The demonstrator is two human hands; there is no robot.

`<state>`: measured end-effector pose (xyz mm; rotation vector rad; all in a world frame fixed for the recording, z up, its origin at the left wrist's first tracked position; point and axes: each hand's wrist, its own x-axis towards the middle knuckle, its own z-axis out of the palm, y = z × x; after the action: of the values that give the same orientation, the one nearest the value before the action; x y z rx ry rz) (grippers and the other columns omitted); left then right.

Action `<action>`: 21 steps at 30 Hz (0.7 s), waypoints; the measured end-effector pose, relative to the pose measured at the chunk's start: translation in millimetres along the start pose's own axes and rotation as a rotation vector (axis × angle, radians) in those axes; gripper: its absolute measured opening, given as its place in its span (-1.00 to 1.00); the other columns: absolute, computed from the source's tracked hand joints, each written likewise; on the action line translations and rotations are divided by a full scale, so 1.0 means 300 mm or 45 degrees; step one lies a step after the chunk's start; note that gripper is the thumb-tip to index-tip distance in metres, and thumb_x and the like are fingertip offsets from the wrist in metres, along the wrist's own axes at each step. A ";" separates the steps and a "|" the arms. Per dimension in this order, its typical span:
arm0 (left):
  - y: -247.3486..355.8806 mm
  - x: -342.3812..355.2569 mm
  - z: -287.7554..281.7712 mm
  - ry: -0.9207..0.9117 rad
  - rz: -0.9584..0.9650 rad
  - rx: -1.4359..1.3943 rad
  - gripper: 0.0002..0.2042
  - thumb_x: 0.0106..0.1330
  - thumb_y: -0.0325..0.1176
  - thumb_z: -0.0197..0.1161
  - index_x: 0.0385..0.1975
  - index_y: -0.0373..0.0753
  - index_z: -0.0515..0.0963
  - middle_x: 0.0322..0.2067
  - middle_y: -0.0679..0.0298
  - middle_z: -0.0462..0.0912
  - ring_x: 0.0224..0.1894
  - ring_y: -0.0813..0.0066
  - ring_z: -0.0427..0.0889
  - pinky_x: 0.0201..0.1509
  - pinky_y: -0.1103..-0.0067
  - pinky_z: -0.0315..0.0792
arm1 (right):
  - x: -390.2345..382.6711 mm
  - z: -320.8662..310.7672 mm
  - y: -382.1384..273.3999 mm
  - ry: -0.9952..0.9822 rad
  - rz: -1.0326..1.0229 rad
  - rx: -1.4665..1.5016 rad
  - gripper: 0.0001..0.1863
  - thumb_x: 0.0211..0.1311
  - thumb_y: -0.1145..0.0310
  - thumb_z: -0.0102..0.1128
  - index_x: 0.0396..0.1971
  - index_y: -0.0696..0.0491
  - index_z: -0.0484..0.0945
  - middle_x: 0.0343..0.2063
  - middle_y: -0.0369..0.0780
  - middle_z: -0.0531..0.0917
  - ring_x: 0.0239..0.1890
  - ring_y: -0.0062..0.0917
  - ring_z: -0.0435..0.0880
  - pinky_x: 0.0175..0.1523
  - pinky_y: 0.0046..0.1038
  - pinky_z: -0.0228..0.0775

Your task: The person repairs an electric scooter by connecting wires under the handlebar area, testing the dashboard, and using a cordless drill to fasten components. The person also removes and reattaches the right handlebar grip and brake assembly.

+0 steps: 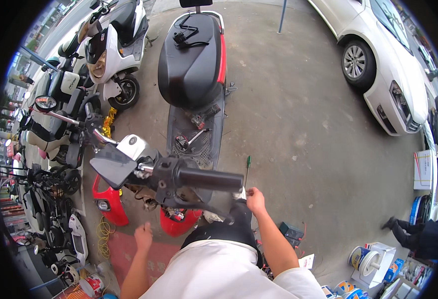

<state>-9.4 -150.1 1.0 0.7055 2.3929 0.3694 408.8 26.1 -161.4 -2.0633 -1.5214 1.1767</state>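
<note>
In front of me is a scooter's handlebar with a black rubber grip (211, 179) and a lever (201, 207) below it. My right hand (255, 200) is to the right of the grip's end, lower down, with fingers curled together; what they pinch, if anything, is too small to make out. Just beyond those fingers is a screwdriver (249, 161) with a green handle, its shaft pointing toward them. I cannot tell whether they touch. My left hand (143, 236) hangs low on the left, closed, its contents hidden. Between the hands is a red scooter panel (179, 222).
Past the handlebar stretch the footboard (199, 149), holding loose parts, and a black seat (191, 65). On the left lie another red panel (110, 207) and yellow hose (104, 234), beside parked scooters. A black battery (291, 233) and a white car (373, 60) are right.
</note>
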 end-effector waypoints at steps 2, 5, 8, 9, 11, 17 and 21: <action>-0.299 -0.084 0.076 0.024 0.457 0.062 -0.79 0.21 -0.53 0.14 -0.16 -0.36 0.48 -0.31 0.02 0.68 -0.41 0.28 0.68 -0.27 0.39 0.52 | 0.060 0.060 0.049 -0.100 0.077 0.140 -0.70 0.18 0.47 0.09 -0.09 0.22 0.56 -0.43 -0.11 0.73 -0.46 -0.45 0.70 -0.24 -0.37 0.56; -0.389 -0.240 0.086 -0.287 -0.164 0.138 -0.84 0.22 -0.49 0.16 -0.24 -0.40 0.55 -0.41 0.06 0.67 -0.45 0.23 0.65 -0.35 0.37 0.50 | 0.177 -0.028 -0.171 -0.401 0.402 0.214 -0.70 0.21 0.29 0.16 -0.19 0.20 0.64 -0.32 0.01 0.72 -0.18 -0.29 0.73 0.00 -0.31 0.50; -0.137 -0.393 0.059 0.191 -0.603 -0.073 -0.71 0.28 -0.29 0.21 -0.57 -0.40 0.59 -0.68 0.17 0.60 -0.54 0.36 0.61 -0.40 0.40 0.47 | 0.403 0.009 -0.323 -0.262 0.270 0.030 -0.47 0.19 -0.02 0.11 -0.23 0.22 0.64 -0.27 0.09 0.68 -0.06 -0.06 0.65 0.10 -0.20 0.43; -0.132 -0.417 0.063 0.131 -0.651 -0.094 -0.71 0.28 -0.26 0.21 -0.49 -0.42 0.59 -0.61 0.14 0.63 -0.52 0.38 0.61 -0.39 0.42 0.47 | 0.484 -0.009 -0.456 -0.344 0.192 -0.037 -0.50 0.16 0.01 0.13 -0.22 0.21 0.64 -0.25 0.09 0.68 -0.05 -0.07 0.65 0.10 -0.20 0.43; -0.142 -0.425 0.072 -0.024 -0.708 -0.124 -0.67 0.29 -0.20 0.21 -0.33 -0.45 0.61 -0.46 0.09 0.68 -0.48 0.43 0.61 -0.36 0.45 0.48 | 0.696 -0.003 -0.678 -0.426 -0.058 -0.093 -0.52 0.10 0.06 0.15 -0.18 0.18 0.62 -0.20 0.07 0.67 -0.03 -0.08 0.64 0.11 -0.19 0.44; -0.192 -0.606 0.179 -0.117 -0.752 -0.389 -0.66 0.32 -0.14 0.18 -0.09 -0.29 0.60 -0.19 0.19 0.62 -0.08 0.33 0.54 0.03 0.47 0.44 | 1.315 0.025 -1.304 -0.048 -0.722 -0.321 -0.49 0.16 0.41 0.02 0.17 0.14 0.38 0.06 0.07 0.54 0.09 -0.06 0.56 0.21 -0.14 0.40; -0.396 -0.903 0.269 -0.072 -0.837 -0.439 -0.70 0.32 -0.23 0.18 -0.12 -0.33 0.59 -0.27 0.20 0.64 -0.17 0.34 0.57 -0.04 0.45 0.45 | 1.570 -0.049 -1.572 0.021 -0.671 -0.436 -0.34 0.20 0.42 -0.04 0.36 0.06 0.16 0.27 0.04 0.34 0.24 -0.08 0.43 0.32 -0.19 0.30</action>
<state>176.0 -393.6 18.3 -0.2268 2.2669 0.4475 163.8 633.5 -36.7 -1.6711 -2.1985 0.7358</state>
